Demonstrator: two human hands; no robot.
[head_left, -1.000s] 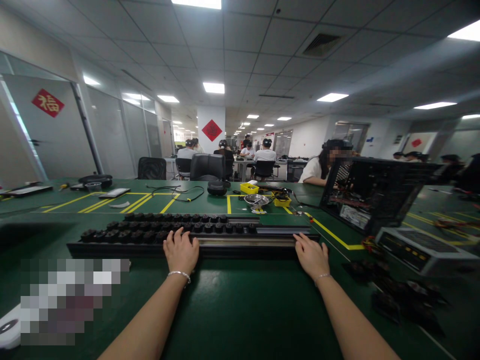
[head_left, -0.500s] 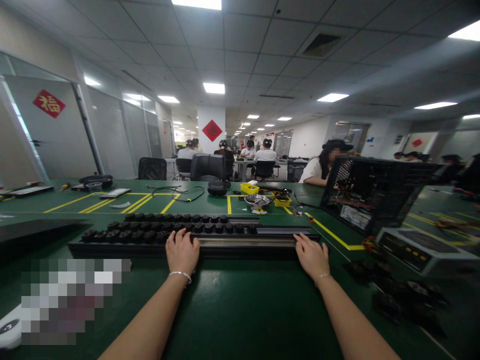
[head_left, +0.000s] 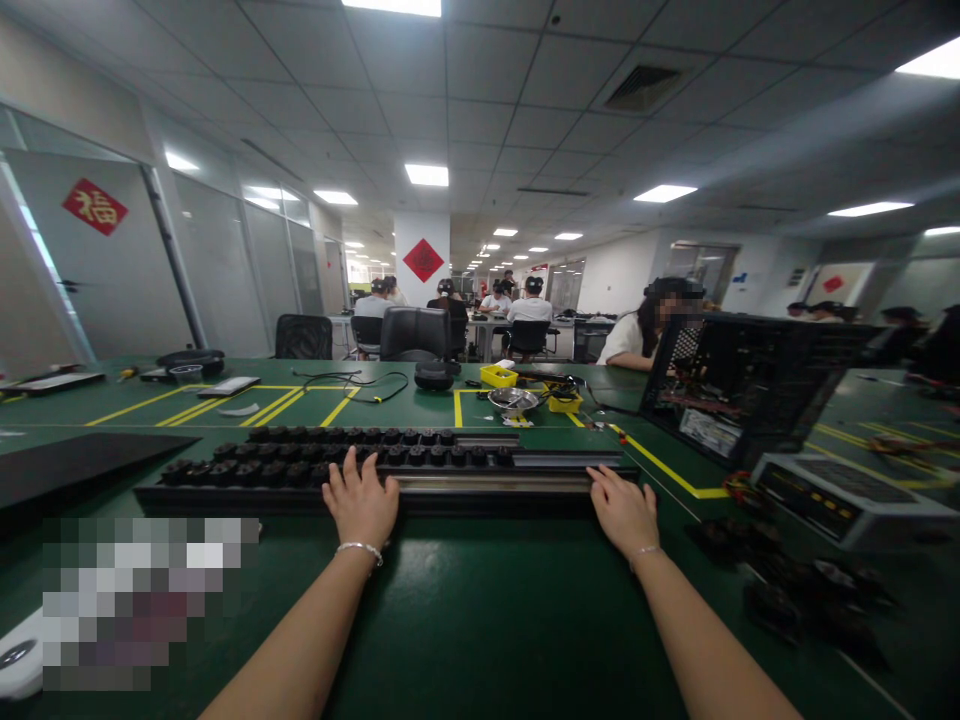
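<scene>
The left hand (head_left: 362,503) lies flat, fingers spread, at the near edge of a long black tray (head_left: 225,492) in the middle of the frame, its fingertips touching the black round parts (head_left: 300,465) that fill the tray's left half. The right hand (head_left: 624,512) rests palm down with fingers together on the tray's right end; neither hand grips anything. Each wrist wears one thin bracelet.

The tray is low and narrow and runs from centre left to centre right across the green table (head_left: 480,610). The round parts sit in two rows, too small and too many to count exactly. The tray's right half shows bare metal rails (head_left: 495,482).

At right stands one open black computer case (head_left: 739,385), with one pale flat unit (head_left: 840,495) just below it. More dark parts (head_left: 810,585) lie loose at lower right. Behind the tray are two yellow bins (head_left: 499,376) and one metal bowl (head_left: 513,401). Several people sit at tables far back.
</scene>
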